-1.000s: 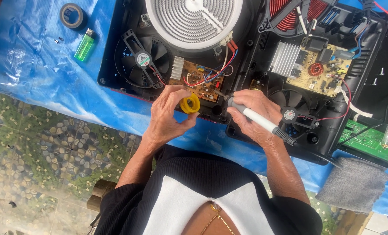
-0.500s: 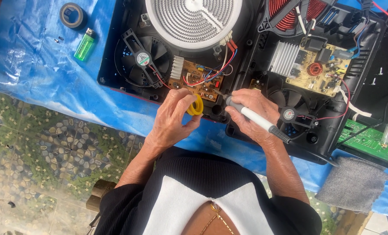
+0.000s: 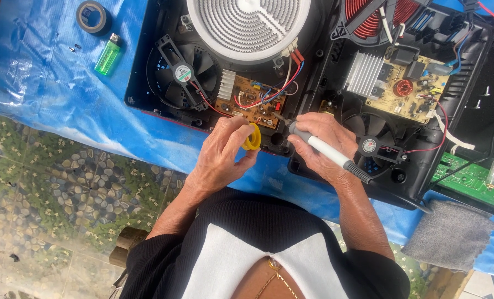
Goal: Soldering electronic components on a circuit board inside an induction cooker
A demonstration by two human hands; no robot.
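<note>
Solder work wanted steadiness: left hand [image 3: 222, 158] pinched the yellow spool [image 3: 252, 137], right hand [image 3: 324, 141] gripped the soldering iron [image 3: 327, 153], tip at the circuit board [image 3: 251, 102].

Blue tarp [image 3: 47, 94] as work surface, over ground [image 3: 53, 188] patterned with grey-brown pebbles and small pale flowers. Black housings [image 3: 147, 83] on both opened cooktops. White ribbed heating disc [image 3: 250, 25]; red-copper coil [image 3: 369, 16]. Orange-brown circuit board [image 3: 252, 102] with red, white and blue wires; tan circuit board [image 3: 410, 91] beside silver heat sink [image 3: 363, 75]. Green circuit board [image 3: 474, 180] at right edge. Yellow solder spool [image 3: 252, 137] in left hand [image 3: 222, 158]. Grey-white soldering iron [image 3: 324, 152] with black ribbed end in right hand [image 3: 324, 138]. Translucent green lighter [image 3: 107, 55]. Dark grey tape roll [image 3: 92, 15]. Grey cloth [image 3: 452, 235]. Black-and-white garment.
</note>
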